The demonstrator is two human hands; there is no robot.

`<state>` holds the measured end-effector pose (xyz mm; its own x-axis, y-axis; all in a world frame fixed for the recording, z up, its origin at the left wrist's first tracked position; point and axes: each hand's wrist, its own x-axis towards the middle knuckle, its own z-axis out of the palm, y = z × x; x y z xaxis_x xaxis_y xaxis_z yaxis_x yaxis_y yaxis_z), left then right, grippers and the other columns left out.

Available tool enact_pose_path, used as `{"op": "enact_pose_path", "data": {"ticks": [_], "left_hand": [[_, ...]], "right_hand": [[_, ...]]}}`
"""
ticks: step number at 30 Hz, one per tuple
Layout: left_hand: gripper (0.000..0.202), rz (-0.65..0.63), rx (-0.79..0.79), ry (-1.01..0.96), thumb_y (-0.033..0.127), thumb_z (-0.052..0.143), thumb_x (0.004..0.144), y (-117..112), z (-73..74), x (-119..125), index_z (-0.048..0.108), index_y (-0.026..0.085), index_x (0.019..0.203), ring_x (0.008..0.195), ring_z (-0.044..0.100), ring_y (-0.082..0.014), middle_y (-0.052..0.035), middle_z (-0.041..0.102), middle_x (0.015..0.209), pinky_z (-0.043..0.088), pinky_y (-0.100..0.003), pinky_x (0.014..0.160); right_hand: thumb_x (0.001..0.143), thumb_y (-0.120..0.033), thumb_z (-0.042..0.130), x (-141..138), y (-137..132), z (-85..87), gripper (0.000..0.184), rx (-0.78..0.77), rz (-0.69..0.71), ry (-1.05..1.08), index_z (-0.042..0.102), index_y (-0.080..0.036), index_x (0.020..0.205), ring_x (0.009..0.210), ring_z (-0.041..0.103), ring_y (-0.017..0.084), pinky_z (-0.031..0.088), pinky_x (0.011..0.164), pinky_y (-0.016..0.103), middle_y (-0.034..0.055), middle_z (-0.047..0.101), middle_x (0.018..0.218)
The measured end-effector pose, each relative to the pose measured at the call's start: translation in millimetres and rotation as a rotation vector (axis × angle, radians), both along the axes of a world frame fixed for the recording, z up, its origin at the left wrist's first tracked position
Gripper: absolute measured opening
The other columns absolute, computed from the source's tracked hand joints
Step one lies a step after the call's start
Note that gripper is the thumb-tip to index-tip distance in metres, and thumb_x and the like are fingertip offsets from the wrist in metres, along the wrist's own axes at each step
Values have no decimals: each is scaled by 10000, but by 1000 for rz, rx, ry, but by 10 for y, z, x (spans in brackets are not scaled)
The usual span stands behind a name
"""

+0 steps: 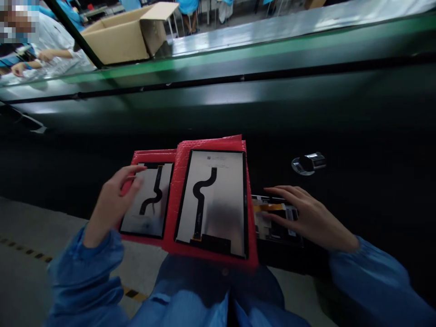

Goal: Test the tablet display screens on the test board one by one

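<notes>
Two display panels lie back side up on red bubble-wrap bags, each with a curved black flex cable. The middle panel (pixel 225 204) rests on the nearer red bag (pixel 182 181). Over the upper left part of the left panel (pixel 150 177) hovers my left hand (pixel 114 200), thumb and fingers apart with nothing between them. My right hand (pixel 303 215) is spread over a dark tablet-like device (pixel 272 234) with exposed innards and an orange ribbon cable (pixel 270 207). Its fingertips are at the device's upper and middle parts; the device lies partly under the red bag's right edge.
A clear plastic tape-like ring (pixel 308 163) lies on the black surface to the right. Beyond runs a green-edged conveyor line (pixel 211 81) with an open cardboard box (pixel 117 41). A co-worker (pixel 51 45) sits at the far left, and a dark flat object (pixel 32 122) lies nearer.
</notes>
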<state>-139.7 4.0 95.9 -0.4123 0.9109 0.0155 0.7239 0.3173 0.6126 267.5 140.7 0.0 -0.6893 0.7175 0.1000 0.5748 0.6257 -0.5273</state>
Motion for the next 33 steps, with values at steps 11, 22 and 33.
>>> {"op": "enact_pose_path", "data": {"ticks": [11,22,33], "left_hand": [[394,-843,-86,279,349,581,927,1015,-251,817,487,139,1247,1439,281,-296,-178,350,1486,298,-489,1169],[486,-839,-211,-190,482,300,1006,857,-100,841,619,174,809,1189,467,-258,-100,539,1212,344,-419,1060],[269,-671,-428,-1451,348,536,845,708,-20,939,628,139,702,482,330,-115,26,357,483,301,-283,547]], "right_hand": [[857,-349,646,93,-62,-13,156,-157,17,55,684,-211,919,934,646,246,575,800,440,88,678,1038],[895,-298,664,-125,-18,301,167,-723,129,610,604,-168,980,840,688,150,567,745,266,50,702,930],[897,-294,654,-664,46,425,181,-628,234,637,753,-144,871,769,576,111,478,651,222,66,638,920]]}}
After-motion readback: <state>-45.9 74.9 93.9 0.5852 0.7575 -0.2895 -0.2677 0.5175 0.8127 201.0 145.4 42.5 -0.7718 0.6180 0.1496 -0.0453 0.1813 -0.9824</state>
